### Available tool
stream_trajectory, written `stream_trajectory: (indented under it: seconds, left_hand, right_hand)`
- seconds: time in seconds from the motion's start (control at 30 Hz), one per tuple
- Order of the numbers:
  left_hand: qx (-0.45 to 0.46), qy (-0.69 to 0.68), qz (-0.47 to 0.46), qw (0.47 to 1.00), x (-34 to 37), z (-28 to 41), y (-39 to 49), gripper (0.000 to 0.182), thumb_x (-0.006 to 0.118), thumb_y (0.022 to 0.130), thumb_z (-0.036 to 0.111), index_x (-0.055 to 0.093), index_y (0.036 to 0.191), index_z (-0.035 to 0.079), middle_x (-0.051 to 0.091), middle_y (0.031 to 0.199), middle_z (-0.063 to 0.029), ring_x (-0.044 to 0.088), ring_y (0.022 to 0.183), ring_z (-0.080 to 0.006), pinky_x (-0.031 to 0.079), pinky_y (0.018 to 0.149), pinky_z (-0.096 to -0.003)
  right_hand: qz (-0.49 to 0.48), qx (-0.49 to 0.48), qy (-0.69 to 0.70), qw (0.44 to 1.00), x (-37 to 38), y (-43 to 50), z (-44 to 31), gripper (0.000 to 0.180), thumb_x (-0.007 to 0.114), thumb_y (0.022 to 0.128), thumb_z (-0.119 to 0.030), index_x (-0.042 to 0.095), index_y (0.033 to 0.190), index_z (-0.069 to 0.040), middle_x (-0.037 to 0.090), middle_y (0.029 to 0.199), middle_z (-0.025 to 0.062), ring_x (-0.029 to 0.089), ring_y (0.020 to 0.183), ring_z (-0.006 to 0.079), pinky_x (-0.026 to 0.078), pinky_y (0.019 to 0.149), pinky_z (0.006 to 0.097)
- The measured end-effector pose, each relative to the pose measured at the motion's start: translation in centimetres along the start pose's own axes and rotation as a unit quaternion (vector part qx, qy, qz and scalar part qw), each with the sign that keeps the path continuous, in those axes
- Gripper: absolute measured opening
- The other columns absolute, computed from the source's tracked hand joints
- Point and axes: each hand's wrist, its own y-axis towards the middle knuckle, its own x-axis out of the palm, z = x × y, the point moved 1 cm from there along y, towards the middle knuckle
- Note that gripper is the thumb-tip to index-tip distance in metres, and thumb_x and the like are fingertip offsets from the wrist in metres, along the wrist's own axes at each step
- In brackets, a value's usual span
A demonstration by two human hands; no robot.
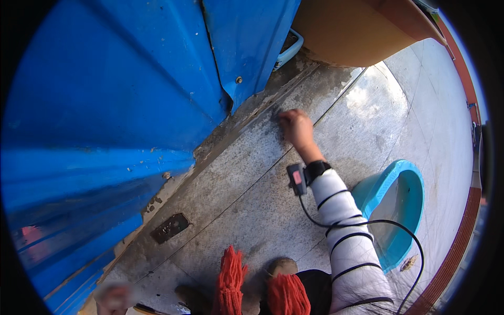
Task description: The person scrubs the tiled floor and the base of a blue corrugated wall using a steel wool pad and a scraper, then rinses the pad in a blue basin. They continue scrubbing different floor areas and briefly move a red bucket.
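My right hand is low over the grey concrete floor, close to the foot of a blue metal wall. Its fingers are curled and blurred; whether they hold something I cannot tell. A dark smudge lies on the floor by the fingertips. On that wrist is a black strap with a small black device, and a black cable winds around the white sleeve. Beside the forearm stands a turquoise plastic tub. My left hand is out of view. Two red yarn tassels hang before me, over my feet.
Blue corrugated metal panels with a ragged lower edge rise at left. A large tan container stands at the top, beside a light-blue curved rim or handle. A dark rectangular object lies on the floor at lower left, near a blurred patch.
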Motion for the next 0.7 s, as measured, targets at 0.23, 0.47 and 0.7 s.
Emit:
stream_trajectory:
  seconds: [0.23,0.47,0.7]
  left_hand:
    - [0.035,-0.005,0.006,0.999,0.0,0.0,0.4,0.022,0.055,0.072,-0.002,0.056,0.095,-0.002,0.057,0.09,-0.0102,0.058,0.081,-0.0179,0.044,0.069,-0.028]
    - [0.013,0.016,0.003,1.0,0.0,-0.1,0.7,0.024,0.054,0.072,-0.003,0.056,0.096,-0.002,0.057,0.089,-0.0109,0.058,0.08,-0.018,0.045,0.069,-0.0281]
    - [0.025,0.014,0.015,0.999,0.1,0.0,0.5,0.025,0.054,0.071,-0.006,0.057,0.095,-0.001,0.058,0.088,-0.0111,0.059,0.079,-0.0183,0.045,0.068,-0.028]
  right_hand:
    - [-0.055,-0.103,0.045,0.992,1.7,0.3,-2.2,0.009,0.06,0.072,-0.01,0.063,0.08,-0.013,0.057,0.08,0.0066,0.057,0.081,0.0251,0.05,0.069,0.0347]
    - [0.046,-0.006,-0.022,0.999,0.2,1.6,0.1,0.011,0.06,0.07,-0.007,0.064,0.08,-0.01,0.06,0.077,0.0092,0.059,0.075,0.0269,0.05,0.066,0.0364]
    - [-0.03,-0.041,0.023,0.998,0.1,0.1,-4.0,0.01,0.06,0.071,-0.011,0.064,0.08,-0.013,0.06,0.077,0.0085,0.059,0.077,0.0269,0.05,0.07,0.0351]
